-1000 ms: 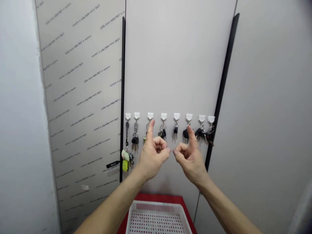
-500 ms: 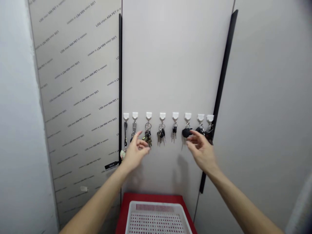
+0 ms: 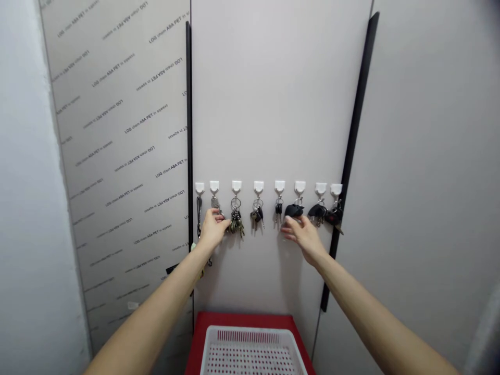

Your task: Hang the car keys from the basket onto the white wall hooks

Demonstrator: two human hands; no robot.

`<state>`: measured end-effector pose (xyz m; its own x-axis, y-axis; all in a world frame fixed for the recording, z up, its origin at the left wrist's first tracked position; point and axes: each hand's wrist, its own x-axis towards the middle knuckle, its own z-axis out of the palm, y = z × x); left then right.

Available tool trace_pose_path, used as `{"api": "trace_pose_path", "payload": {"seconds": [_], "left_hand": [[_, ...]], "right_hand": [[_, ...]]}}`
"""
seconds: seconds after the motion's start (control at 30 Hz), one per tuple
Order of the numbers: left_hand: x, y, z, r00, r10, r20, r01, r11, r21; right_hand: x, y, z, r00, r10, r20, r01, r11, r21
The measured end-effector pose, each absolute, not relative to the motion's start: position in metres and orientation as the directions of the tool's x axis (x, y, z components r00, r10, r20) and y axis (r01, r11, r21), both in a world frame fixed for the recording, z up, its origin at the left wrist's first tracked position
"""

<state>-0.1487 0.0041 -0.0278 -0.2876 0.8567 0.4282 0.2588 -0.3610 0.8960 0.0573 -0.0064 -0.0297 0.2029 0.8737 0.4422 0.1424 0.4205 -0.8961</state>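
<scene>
Several white hooks in a row on the pale panel carry bunches of keys. My left hand (image 3: 213, 230) is at the second hook from the left, its fingers curled round the lower part of a bunch of keys (image 3: 215, 204). The clip of that bunch tilts to the right, and the hand hides most of the rest. Just right of it hangs a brass-coloured key bunch (image 3: 236, 223). My right hand (image 3: 305, 238) is open, fingertips just under a black key fob (image 3: 294, 210); whether they touch it I cannot tell.
Below the hooks, a white perforated basket (image 3: 250, 330) rests on a red surface (image 3: 197, 338). Black vertical handle strips (image 3: 189, 130) (image 3: 359, 104) flank the panel. More keys (image 3: 258, 216), small black keys (image 3: 278, 209) and dark fobs (image 3: 318, 210) hang from the other hooks.
My left hand has closed round the keys at the second hook, whose clip now tilts. My right hand has moved left and slightly down, below the black fob.
</scene>
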Motion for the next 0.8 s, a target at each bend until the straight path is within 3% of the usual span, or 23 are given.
{"api": "trace_pose_path", "payload": {"seconds": [0.07,0.13,0.27,0.37,0.43,0.5,0.7,0.8], "left_hand": [[-0.15,0.005,-0.031,-0.297,0.851,0.433,0.233,-0.376,0.897],[-0.152,0.004,-0.034,-0.301,0.843,0.445,0.225,-0.391,0.892],[-0.157,0.0,-0.038,-0.294,0.836,0.463,0.248,-0.401,0.882],[-0.161,-0.001,-0.039,-0.286,0.832,0.475,0.301,-0.392,0.869],[-0.162,0.0,-0.04,-0.28,0.828,0.485,0.347,-0.384,0.856],[-0.16,0.001,-0.04,-0.269,0.825,0.497,0.396,-0.376,0.838],[-0.144,-0.002,-0.026,-0.226,0.811,0.539,0.53,-0.362,0.767],[-0.141,-0.005,-0.018,-0.195,0.82,0.538,0.567,-0.353,0.744]], "right_hand": [[0.057,-0.008,-0.024,0.214,0.9,0.38,-0.006,0.39,-0.921],[0.061,-0.011,-0.022,0.213,0.917,0.338,-0.041,0.354,-0.934],[0.084,-0.016,-0.03,0.214,0.912,0.35,0.217,0.305,-0.927],[0.108,-0.019,-0.039,0.269,0.862,0.43,0.47,0.272,-0.84],[0.117,-0.019,-0.039,0.361,0.797,0.484,0.5,0.273,-0.822],[0.115,-0.018,-0.034,0.42,0.774,0.474,0.411,0.304,-0.86],[0.077,-0.012,-0.011,0.285,0.894,0.346,0.011,0.358,-0.934],[0.064,-0.011,-0.003,0.279,0.902,0.331,-0.022,0.351,-0.936]]}}
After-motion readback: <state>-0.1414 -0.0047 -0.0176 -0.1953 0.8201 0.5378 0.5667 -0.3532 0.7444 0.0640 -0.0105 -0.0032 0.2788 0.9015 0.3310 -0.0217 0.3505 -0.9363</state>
